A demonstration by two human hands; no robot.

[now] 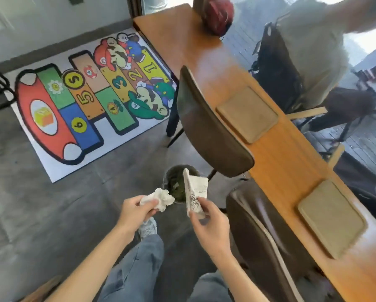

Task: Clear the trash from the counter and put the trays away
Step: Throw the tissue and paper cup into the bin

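Observation:
My left hand (pixel 137 209) grips a crumpled white napkin (pixel 159 198). My right hand (pixel 208 223) holds a flattened white paper carton (pixel 195 194) with black drawings, upright. Both are held above a small dark round bin (pixel 174 182) on the floor, whose inside looks dark green. On the long wooden counter (pixel 204 51) to the right lie two beige rectangular trays: one in the middle (pixel 246 114), one nearer me (pixel 332 219). Both trays look bare.
Two dark brown chairs stand against the counter: one (pixel 208 131) beyond the bin, one (pixel 261 236) right of my right hand. A colourful cartoon hopscotch mat (pixel 84 101) covers the grey floor at left. A person in a light top (pixel 313 51) sits beyond the counter. A red object (pixel 218 15) rests at its far end.

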